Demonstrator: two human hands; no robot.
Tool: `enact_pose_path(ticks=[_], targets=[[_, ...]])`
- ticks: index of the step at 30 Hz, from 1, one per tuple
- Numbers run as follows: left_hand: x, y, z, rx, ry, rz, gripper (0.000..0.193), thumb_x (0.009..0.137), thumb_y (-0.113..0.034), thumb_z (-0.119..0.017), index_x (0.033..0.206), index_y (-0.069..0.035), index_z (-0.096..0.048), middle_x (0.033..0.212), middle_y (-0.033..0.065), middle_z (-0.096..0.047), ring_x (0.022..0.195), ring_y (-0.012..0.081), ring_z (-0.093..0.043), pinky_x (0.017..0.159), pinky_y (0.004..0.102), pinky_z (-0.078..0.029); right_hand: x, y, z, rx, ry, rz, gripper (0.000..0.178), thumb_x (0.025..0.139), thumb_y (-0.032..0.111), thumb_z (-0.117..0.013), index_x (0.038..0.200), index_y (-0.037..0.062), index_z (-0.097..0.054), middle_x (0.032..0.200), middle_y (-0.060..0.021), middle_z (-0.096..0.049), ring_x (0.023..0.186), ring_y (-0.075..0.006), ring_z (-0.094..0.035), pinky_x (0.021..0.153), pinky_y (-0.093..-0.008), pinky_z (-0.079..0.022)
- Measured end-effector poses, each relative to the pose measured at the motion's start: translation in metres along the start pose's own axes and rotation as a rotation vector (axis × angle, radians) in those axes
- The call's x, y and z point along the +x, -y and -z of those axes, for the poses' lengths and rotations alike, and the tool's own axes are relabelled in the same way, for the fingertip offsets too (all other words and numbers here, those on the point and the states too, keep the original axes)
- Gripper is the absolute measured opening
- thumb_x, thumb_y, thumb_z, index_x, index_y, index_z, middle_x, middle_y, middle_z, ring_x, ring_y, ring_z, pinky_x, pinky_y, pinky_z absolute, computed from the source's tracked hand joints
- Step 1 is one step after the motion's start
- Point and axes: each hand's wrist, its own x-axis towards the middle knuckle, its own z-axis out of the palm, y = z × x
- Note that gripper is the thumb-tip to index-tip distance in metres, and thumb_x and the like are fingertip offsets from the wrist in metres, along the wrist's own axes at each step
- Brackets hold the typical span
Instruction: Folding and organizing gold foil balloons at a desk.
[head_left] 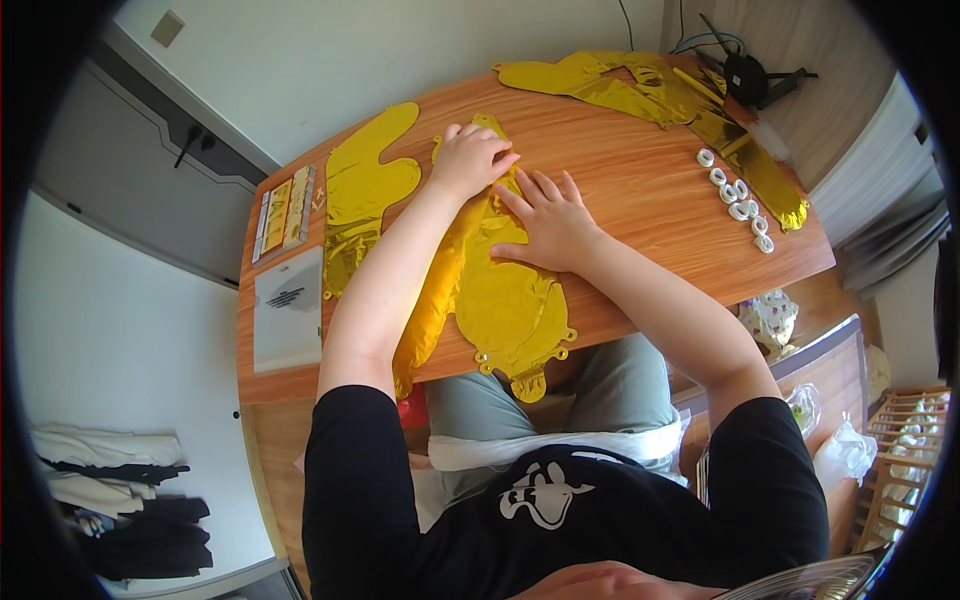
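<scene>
My T-shirt (640, 520): black, loose short sleeves (355, 450) ending near the elbows; white cartoon-like figure (547, 497) printed on the chest. My trousers (475, 408): plain grey-green, softly creased. Forearms (368, 275), left hand (468, 160) and right hand (550, 225): bare.

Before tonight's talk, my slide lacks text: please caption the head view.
A person's bare left hand and spread right hand over a shiny gold foil shape on a brown wood-grain table.

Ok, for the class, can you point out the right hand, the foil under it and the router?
Right hand (552, 228): head view, on the back of the hand.
Foil (505, 300): head view, on its flat gold surface.
Router (744, 77): head view, on its black body.
</scene>
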Motion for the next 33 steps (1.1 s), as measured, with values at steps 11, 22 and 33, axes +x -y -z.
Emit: enact_pose_path(ticks=[11,22,33], targets=[[-0.002,0.002,-0.011,-0.002,-0.01,0.065,0.029,0.092,-0.047,-0.07,0.11,-0.025,-0.077,0.142,0.0007,-0.062,0.137,0.0257,-0.048,0.108,0.0517,-0.034,-0.002,-0.001,-0.006,0.042,-0.074,0.006,0.106,0.084,0.088,-0.047,0.161,0.0167,-0.034,0.164,-0.0225,-0.033,0.153,-0.0381,-0.03,0.123,-0.0621,-0.018],[-0.006,-0.022,0.01,-0.965,-0.275,0.199,0.027,0.103,-0.035,-0.059,0.122,-0.022,-0.074,0.144,0.0088,-0.061,0.141,0.0309,-0.049,0.122,0.0481,-0.027,0.002,-0.003,-0.016,0.024,-0.122,0.008,0.101,0.086,0.084,-0.05,0.162,0.0188,-0.034,0.163,-0.0231,-0.036,0.152,-0.0384,-0.032,0.122,-0.0627,-0.019],[-0.115,-0.105,0.081,-0.431,0.209,-0.299,0.034,0.088,-0.044,-0.075,0.117,-0.027,-0.081,0.164,0.0004,-0.038,0.149,0.0353,-0.027,0.122,0.0544,-0.023,0.004,0.005,-0.003,-0.021,0.038,-0.035,0.086,0.096,0.063,-0.054,0.166,0.0258,-0.022,0.171,-0.016,-0.022,0.158,-0.0333,-0.019,0.124,-0.0616,-0.015]])
